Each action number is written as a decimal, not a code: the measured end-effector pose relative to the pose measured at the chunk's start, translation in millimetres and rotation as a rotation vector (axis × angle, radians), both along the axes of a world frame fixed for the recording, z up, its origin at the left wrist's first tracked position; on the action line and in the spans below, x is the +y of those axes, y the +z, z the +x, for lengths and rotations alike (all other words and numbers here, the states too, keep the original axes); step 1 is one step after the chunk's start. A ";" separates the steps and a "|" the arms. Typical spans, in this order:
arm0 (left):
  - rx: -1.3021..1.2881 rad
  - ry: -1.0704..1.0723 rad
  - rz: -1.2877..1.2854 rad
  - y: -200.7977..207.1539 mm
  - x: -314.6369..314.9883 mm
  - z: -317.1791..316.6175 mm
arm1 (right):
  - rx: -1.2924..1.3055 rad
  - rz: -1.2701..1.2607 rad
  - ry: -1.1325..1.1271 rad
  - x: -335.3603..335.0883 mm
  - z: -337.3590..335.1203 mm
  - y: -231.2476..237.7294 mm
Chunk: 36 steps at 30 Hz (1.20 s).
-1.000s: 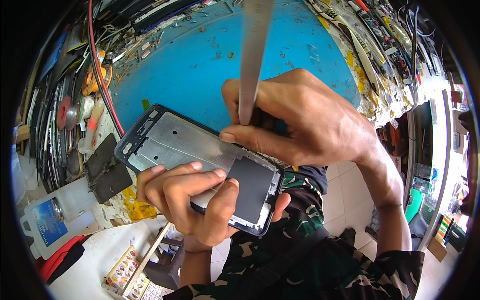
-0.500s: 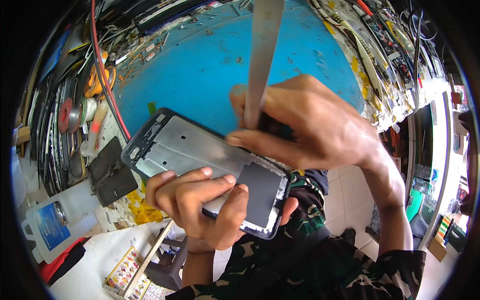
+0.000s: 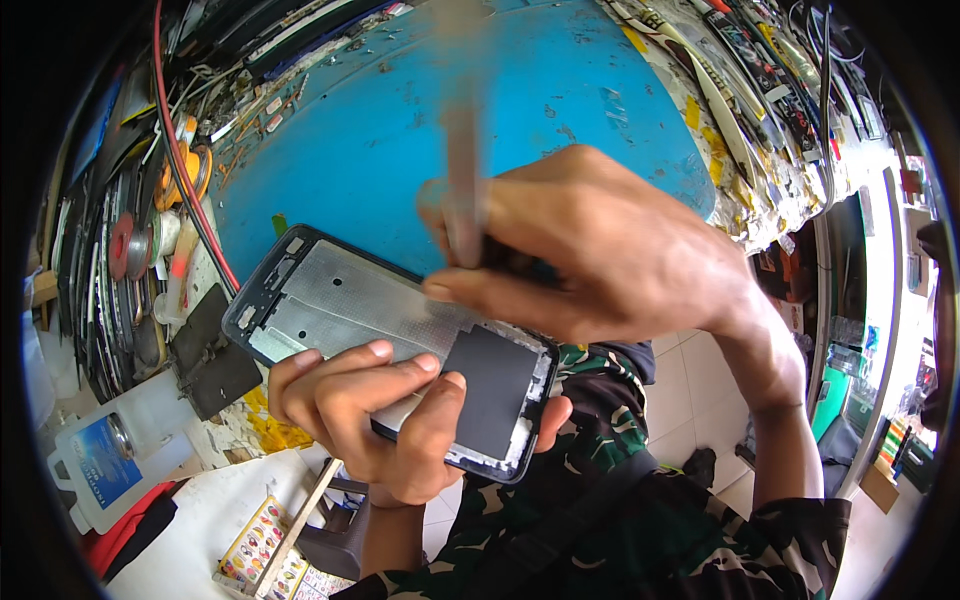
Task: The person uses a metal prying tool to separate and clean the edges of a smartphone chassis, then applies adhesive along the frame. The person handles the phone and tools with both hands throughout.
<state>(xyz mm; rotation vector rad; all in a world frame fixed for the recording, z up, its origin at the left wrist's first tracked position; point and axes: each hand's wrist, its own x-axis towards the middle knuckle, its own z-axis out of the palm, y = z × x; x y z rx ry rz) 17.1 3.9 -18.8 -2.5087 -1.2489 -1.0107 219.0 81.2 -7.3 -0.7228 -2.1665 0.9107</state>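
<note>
Phone frame (image 3: pixel 375 295), face up and tilted, held in the hands at the near edge of the tabletop (image 3: pixel 765 225), its top end over the near edge of the blue mat (image 3: pixel 350 150), its lower end over the lap. Silvery panel showing; dark square sheet (image 3: pixel 495 390) on the lower end, ragged white residue along the rim there.

Left hand (image 3: pixel 375 430) grips the frame: four fingers laid across the face, thumb at the lower end. Right hand (image 3: pixel 600 240) closed round a flat metal strip (image 3: pixel 462 150), thumb near the frame's far long edge. Strip stands upright, blurred; its lower tip hidden, so contact with the frame cannot be told.

Step in hand, my reading: working the strip along that far edge. Next move seems to call for a steady left grip, light pressure, the strip kept clear of the left fingertips.

Farther out: dark plates (image 3: pixel 210 365) and a plastic bottle (image 3: pixel 100 465) at the tabletop's near left corner; orange spool (image 3: pixel 185 180) by the left edge.
</note>
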 end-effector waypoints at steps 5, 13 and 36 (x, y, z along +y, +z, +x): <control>-0.083 0.032 -0.031 -2.7 -1.6 1.3 | -0.036 -0.033 0.017 -13.3 13.7 8.4; -0.131 0.055 -0.030 -5.1 -3.5 1.4 | -0.030 -0.045 -0.019 -18.2 17.7 3.4; -0.097 0.055 -0.043 -3.9 -4.8 0.0 | -0.072 -0.187 0.020 -26.4 25.5 12.7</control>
